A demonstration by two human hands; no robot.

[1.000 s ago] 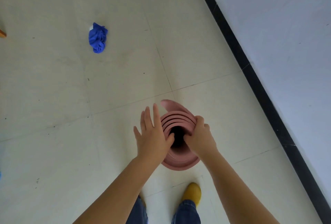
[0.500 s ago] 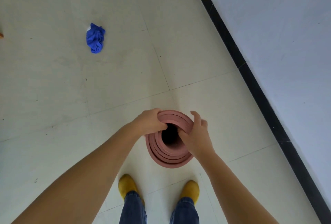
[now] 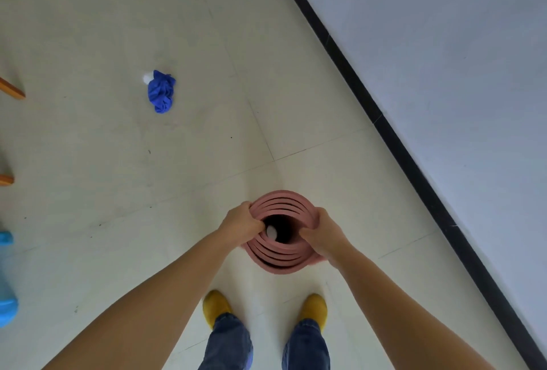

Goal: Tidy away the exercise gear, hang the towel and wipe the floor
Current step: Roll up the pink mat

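Note:
A pink exercise mat (image 3: 281,260), rolled into a coil, stands upright on its end on the tiled floor just in front of my feet. I look down into its dark hollow centre. My left hand (image 3: 241,223) grips the left side of the top rim, fingers curled inside. My right hand (image 3: 321,232) grips the right side of the rim the same way. A crumpled blue towel (image 3: 161,94) lies on the floor farther away to the left, with something small and white at its top edge.
A white wall with a black skirting strip (image 3: 384,126) runs diagonally on the right, close to the mat. Orange wooden legs (image 3: 11,89) show at the left edge. A light blue object (image 3: 7,295) sits at the lower left edge.
My left hand went from flat against the roll to gripping its rim. The loose outer flap is now wound in, and the roll stands tighter and more upright.

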